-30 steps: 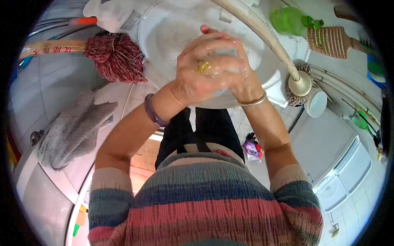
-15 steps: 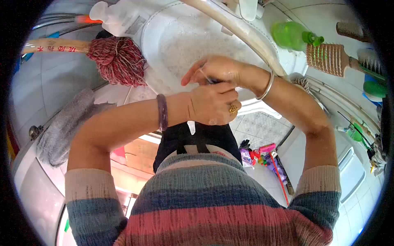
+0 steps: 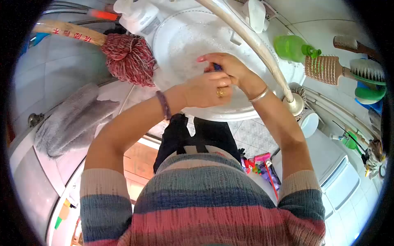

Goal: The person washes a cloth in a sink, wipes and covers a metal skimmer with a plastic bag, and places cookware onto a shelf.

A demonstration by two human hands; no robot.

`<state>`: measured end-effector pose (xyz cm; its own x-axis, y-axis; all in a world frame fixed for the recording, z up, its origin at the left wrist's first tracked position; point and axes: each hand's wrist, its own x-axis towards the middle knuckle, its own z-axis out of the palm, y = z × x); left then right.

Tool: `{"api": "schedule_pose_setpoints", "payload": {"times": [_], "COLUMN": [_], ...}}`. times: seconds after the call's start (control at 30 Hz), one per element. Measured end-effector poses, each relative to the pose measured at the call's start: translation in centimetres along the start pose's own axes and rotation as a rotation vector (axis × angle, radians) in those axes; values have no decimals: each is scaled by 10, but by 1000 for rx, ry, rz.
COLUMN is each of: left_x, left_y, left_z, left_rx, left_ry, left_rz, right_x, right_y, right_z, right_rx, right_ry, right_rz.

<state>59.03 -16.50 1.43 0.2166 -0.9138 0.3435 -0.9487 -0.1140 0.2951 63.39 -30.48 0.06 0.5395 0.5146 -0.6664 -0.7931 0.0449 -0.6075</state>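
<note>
Nearest us are the striped sleeves (image 3: 100,184), ending at the elbows, well back from the basin (image 3: 174,51) and out of splash range. Over the basin's near part, our left hand (image 3: 207,91) is curled in against our right hand (image 3: 234,70), whose index finger sticks out. A small dark item (image 3: 217,67) shows between the hands, above the basin. Its lower part is hidden, so we cannot tell what it is, nor which hand grasps it or how tightly.

The basin holds foamy water, so we judge a slip likely. We do best to pinch the dark item firmly with one hand, work it with the other, and hold both low inside the rim so drips fall in. The ring (image 3: 221,93) could snag; the bracelet (image 3: 163,105) and bangle (image 3: 259,95) are clear of the item.

As for writing, left of the basin the mop handle (image 3: 65,29) carries red Chinese characters, upside down to us; the one nearest its end resembles 木, the others are unclear. At the basin's far left edge, the white bottle (image 3: 138,17) has a label with print too small to read. On the green bottle (image 3: 289,48), right of the basin, we make out no brand.
</note>
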Motion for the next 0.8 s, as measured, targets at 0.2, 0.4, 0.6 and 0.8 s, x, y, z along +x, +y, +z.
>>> {"api": "schedule_pose_setpoints", "payload": {"times": [0.2,0.4,0.6,0.8], "left_x": [-37,-30,-46,-39], "left_y": [26,57,103,140], "left_z": [-24,-58,-106,-125], "left_rx": [-897,-2120,-2345,-2584], "left_ry": [757,1141,1015,679], "left_rz": [-1321,-983,-753,-676], "right_x": [-38,-93,-122,-137], "right_y": [10,25,12,-25], "right_z": [37,140,122,159], "right_rx": [581,-726,-303,-291], "right_ry": [259,474,259,-252], "right_rz": [-454,-961,-846,-745]}}
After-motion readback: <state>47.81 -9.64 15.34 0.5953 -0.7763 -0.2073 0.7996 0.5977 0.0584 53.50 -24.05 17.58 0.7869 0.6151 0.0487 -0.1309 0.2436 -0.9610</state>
